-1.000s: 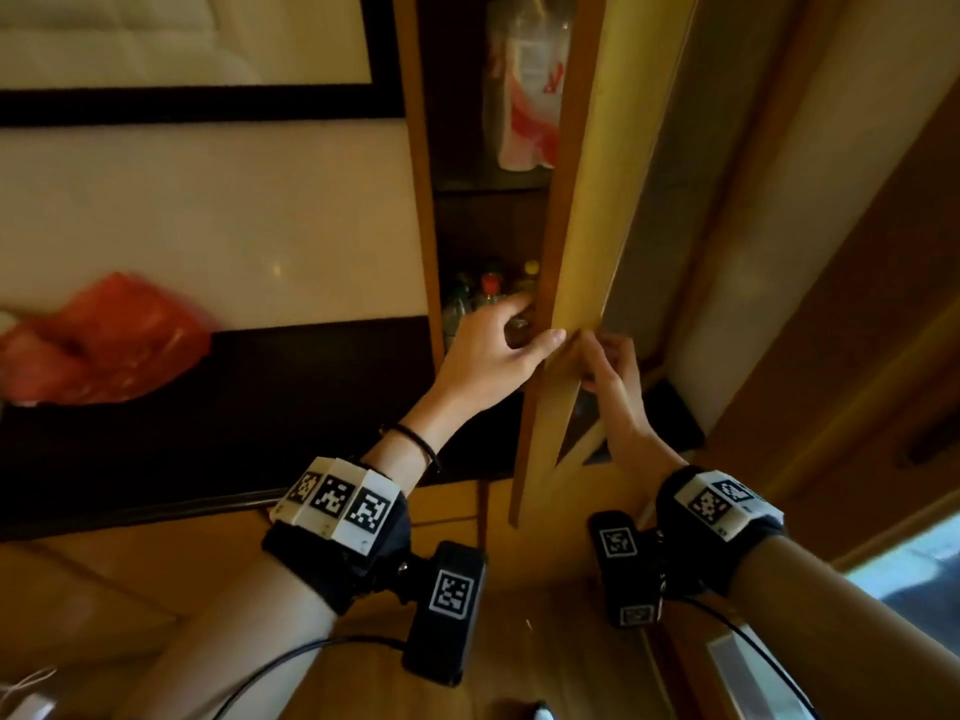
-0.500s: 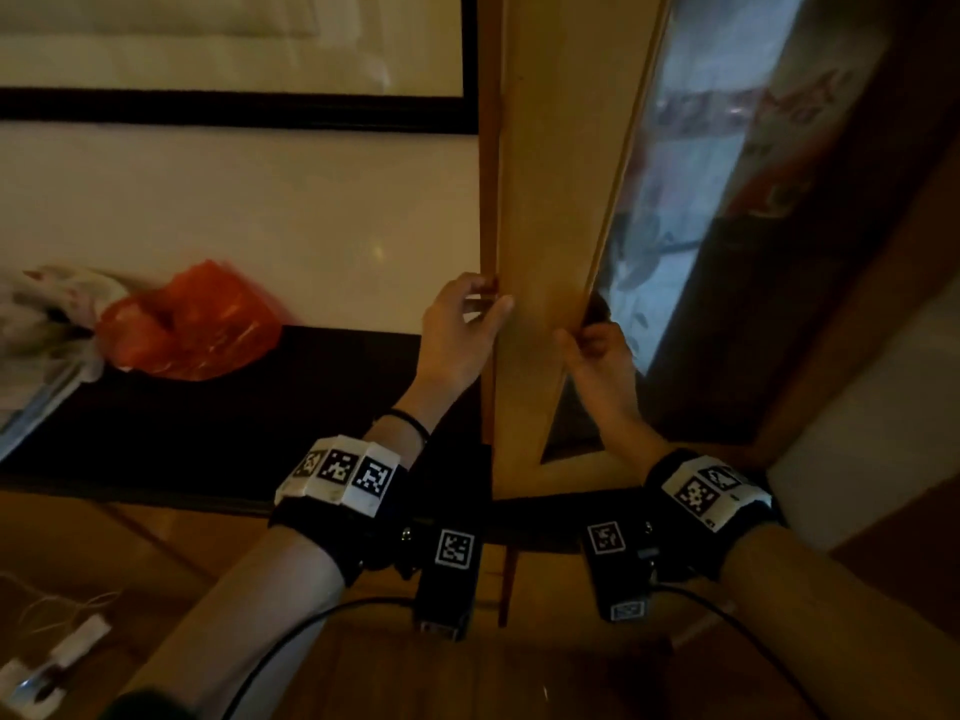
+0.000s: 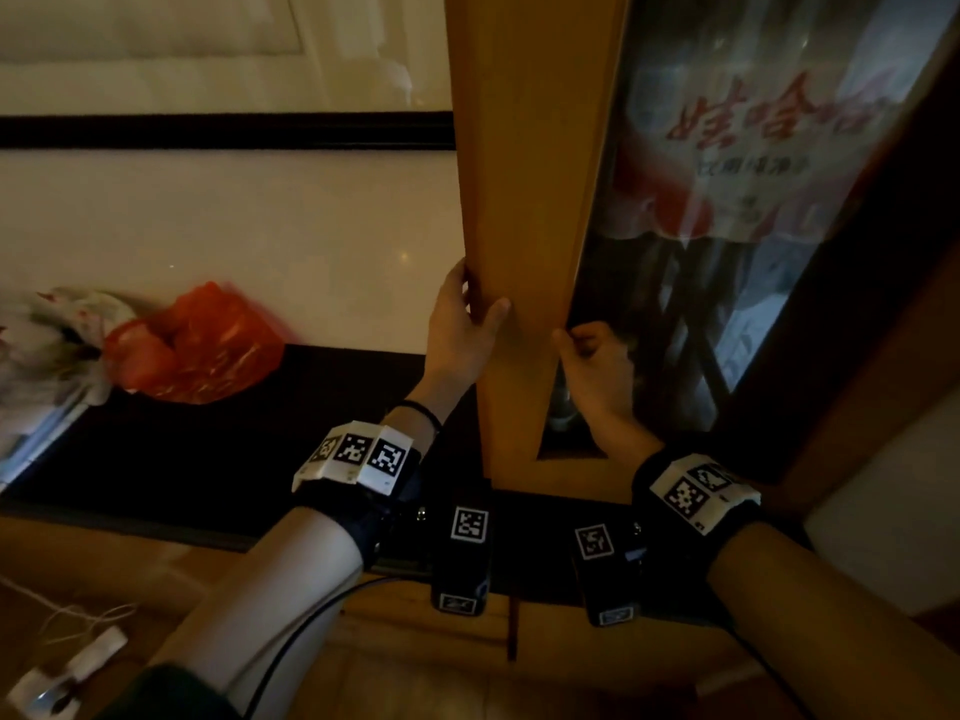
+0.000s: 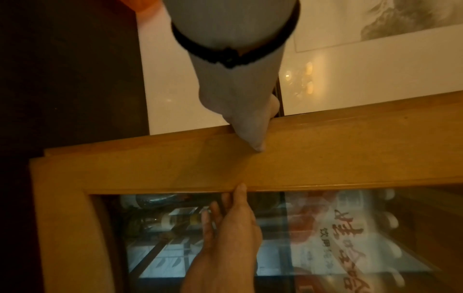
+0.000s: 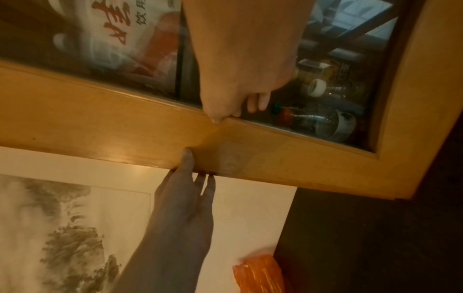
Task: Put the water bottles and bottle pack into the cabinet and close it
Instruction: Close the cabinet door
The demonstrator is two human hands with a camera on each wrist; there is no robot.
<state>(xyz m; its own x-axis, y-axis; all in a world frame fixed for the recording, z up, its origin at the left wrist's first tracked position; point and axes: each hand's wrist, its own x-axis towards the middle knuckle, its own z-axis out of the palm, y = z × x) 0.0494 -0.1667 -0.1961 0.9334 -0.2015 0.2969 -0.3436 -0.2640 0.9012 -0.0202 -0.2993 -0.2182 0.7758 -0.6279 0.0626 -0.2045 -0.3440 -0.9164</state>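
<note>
The wooden cabinet door (image 3: pixel 524 200) with its glass pane stands against the cabinet. Behind the glass, the bottle pack (image 3: pixel 737 148) with red lettering sits on the upper shelf. Loose bottles (image 5: pixel 313 119) lie on the lower shelf. My left hand (image 3: pixel 467 324) holds the door's left edge, thumb on the front face and fingers behind the edge (image 5: pixel 185 188). My right hand (image 3: pixel 587 350) has its fingers curled, and its tips press against the frame's inner lip beside the glass (image 5: pixel 233 99). It holds nothing.
An orange plastic bag (image 3: pixel 197 345) and a white bundle (image 3: pixel 47 335) lie on the dark counter (image 3: pixel 208 459) to the left. A framed picture (image 3: pixel 156 44) hangs on the wall above. A white cable and clip (image 3: pixel 67 667) lie low at the left.
The door has swung from clearly ajar to lying against the cabinet, so the shelves now show only through the glass. Both hands moved left with it.
</note>
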